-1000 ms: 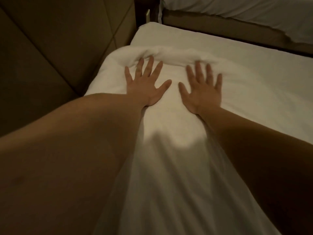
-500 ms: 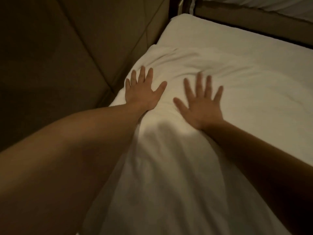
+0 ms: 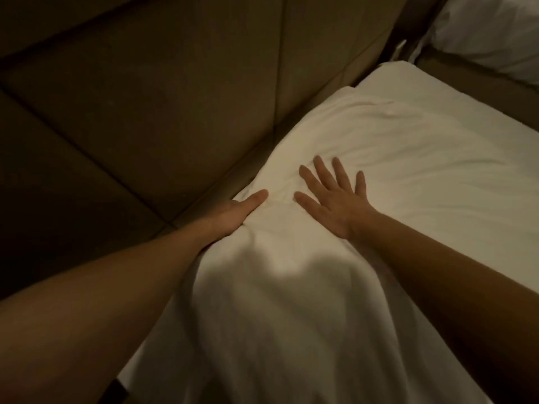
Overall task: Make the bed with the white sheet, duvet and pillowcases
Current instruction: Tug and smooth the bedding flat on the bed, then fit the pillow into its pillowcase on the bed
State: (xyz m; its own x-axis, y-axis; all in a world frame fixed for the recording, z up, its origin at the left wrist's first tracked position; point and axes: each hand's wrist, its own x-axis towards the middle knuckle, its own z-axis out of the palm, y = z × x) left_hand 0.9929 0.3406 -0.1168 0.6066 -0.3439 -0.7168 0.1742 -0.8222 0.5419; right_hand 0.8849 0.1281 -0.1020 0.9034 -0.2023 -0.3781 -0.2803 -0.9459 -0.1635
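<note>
A white duvet [image 3: 364, 147] lies rumpled over the bed, its top edge near the padded headboard. Under it shows the white sheet [image 3: 414, 83] on the mattress corner. My right hand [image 3: 335, 199] lies flat on the duvet, fingers spread and straight. My left hand [image 3: 233, 214] is at the duvet's left edge by the headboard, thumb on top, its fingers hidden down the side between the bedding and the headboard. My shadow falls on the duvet below the hands.
The brown padded headboard [image 3: 145, 126] fills the left and top. A second bed with white bedding [image 3: 490, 33] stands at the top right, across a narrow dark gap [image 3: 405, 48]. The light is dim.
Both hands slid left along the duvet's top edge. The left hand went from flat on top to the side by the headboard, its fingers now out of sight. The bunched fold has flattened.
</note>
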